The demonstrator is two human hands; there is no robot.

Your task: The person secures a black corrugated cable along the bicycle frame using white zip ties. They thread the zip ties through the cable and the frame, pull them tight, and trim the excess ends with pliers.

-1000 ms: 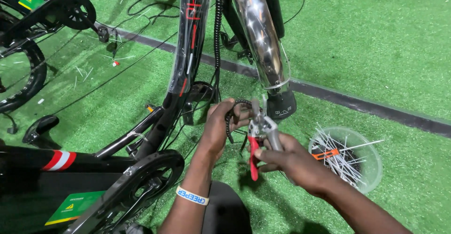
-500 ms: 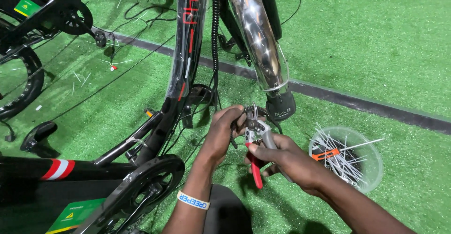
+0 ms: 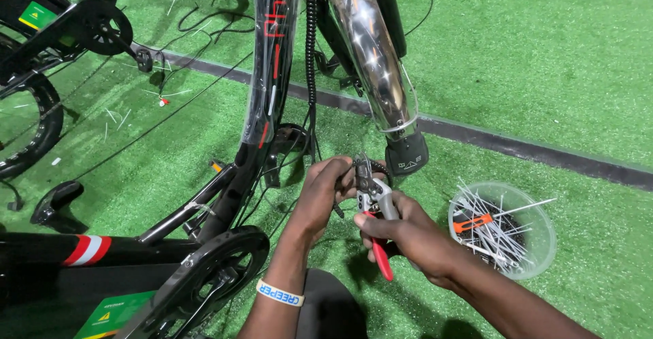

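Carefully: our right hand [image 3: 408,233] grips red-handled cutters [image 3: 373,210], jaws at black cable [image 3: 311,74] pinched in our left hand [image 3: 325,193] beside bike frame [image 3: 269,87]. Slip could nick cable or fingertips.

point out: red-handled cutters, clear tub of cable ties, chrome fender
red-handled cutters [image 3: 381,254], head view, on the red handle.
clear tub of cable ties [image 3: 544,233], head view, on its right rim.
chrome fender [image 3: 371,53], head view, mid shiny surface.

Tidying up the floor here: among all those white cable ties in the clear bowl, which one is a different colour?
The orange tie, lying at the left side of the clear bowl; the other ties are white.
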